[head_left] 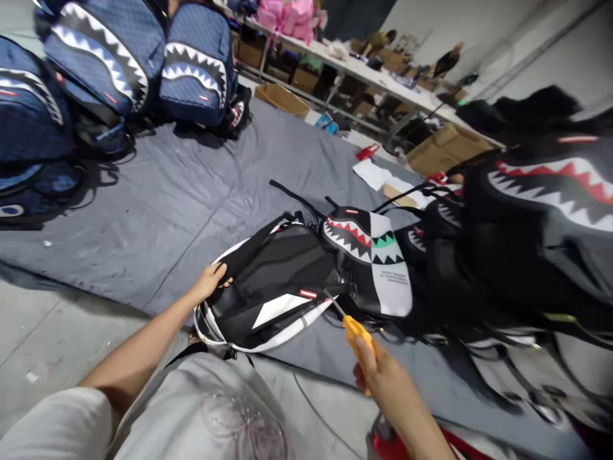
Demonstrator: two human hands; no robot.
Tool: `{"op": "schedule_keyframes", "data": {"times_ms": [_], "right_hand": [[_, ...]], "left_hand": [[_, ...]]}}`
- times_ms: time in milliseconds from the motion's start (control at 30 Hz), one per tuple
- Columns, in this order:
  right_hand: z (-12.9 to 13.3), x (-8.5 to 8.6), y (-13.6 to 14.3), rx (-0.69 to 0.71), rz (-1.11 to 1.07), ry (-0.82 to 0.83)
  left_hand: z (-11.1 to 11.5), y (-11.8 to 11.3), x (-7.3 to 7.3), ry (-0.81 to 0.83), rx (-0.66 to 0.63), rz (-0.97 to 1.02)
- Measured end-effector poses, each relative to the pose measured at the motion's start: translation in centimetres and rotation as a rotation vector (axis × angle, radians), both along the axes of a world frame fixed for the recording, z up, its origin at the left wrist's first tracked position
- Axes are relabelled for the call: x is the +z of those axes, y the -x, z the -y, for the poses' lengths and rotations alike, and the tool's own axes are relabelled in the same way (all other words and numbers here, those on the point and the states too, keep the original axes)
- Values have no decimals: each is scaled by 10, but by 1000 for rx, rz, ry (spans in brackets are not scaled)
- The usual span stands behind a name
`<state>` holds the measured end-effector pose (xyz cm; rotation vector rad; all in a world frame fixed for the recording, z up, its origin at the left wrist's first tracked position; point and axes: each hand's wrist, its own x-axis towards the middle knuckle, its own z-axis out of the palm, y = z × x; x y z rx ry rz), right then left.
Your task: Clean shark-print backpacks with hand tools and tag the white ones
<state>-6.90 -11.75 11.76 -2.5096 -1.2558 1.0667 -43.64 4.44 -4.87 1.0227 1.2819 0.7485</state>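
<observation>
Shirt [196, 409] foremost, a worker's left hand [213, 281] grips the bag [282, 265], likely steadying it for the tool [357, 329] clasped in the right hand [380, 364].

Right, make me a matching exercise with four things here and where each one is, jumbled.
1. yellow-handled tool
2. black backpack with white edging
3. pink bags
4. blue backpacks

A. on the long table at the back
B. at the upper left, on the grey cloth
C. held by the right-hand fingers
D. touched by the left-hand fingers

Pairs: 1-C, 2-D, 3-A, 4-B
</observation>
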Motion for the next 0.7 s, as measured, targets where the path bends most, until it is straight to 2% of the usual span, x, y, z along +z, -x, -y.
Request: {"op": "schedule_keyframes", "data": {"times_ms": [67,133,200,267,300,367,433,467,567,700], "right_hand": [[-22,14,23,103,34,21],[-54,19,33,156,52,28],[-90,13,37,171,123,20],[-121,0,46,119,287,-9],[-131,-6,53,161,325,14],[-139,-14,71,356,266,72],[-135,-14,86,518,164,111],[-133,-12,90,530,158,106],[-132,-5,94,415,327,101],[-142,-5,97,624,125,110]], "left_hand": [[-7,2,-7,105,16,75],[-13,5,-10,191,30,130],[-16,6,-11,251,50,157],[-18,5,-10,295,76,165],[-18,5,-9,317,84,166],[-20,5,-7,362,90,166],[-22,5,-6,403,86,164],[-24,6,-6,422,82,162],[-30,8,-8,469,54,144],[-33,4,-12,458,22,39]]}}
